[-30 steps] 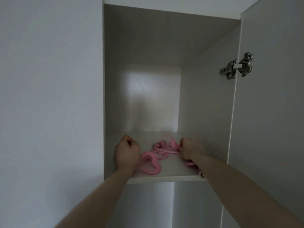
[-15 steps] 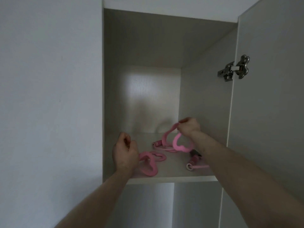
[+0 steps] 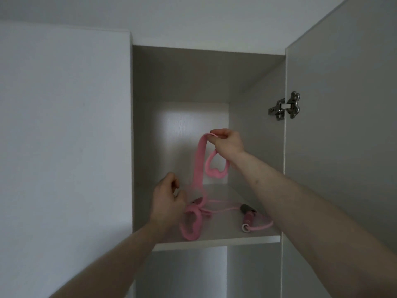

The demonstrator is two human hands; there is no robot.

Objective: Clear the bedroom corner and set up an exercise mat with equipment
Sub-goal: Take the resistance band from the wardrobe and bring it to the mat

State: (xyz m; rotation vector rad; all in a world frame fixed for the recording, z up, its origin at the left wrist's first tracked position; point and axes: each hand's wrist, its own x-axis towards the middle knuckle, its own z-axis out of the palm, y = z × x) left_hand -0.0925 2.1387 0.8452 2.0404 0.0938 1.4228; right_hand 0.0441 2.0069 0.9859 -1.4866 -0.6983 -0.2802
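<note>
Head view: unlabelled pink resistance band point(image 3: 198, 168)

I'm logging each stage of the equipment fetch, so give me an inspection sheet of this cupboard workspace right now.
Surface: pale cupboard shelf, lit from the front, dim behind.
Job's things: pink resistance band, one end lifted, its heart-shaped handle hanging in the air; a second handle lies on the shelf.
Clutter: a small dark and pink handle with a thin pink cord lies at the shelf's right.
Grippers: right hand pinches the band's raised end; left hand hovers by the lower handle, grip unclear.
Cables: nothing seen.
Surroundings: open cupboard door with metal hinge; blank wall on the left.
</note>
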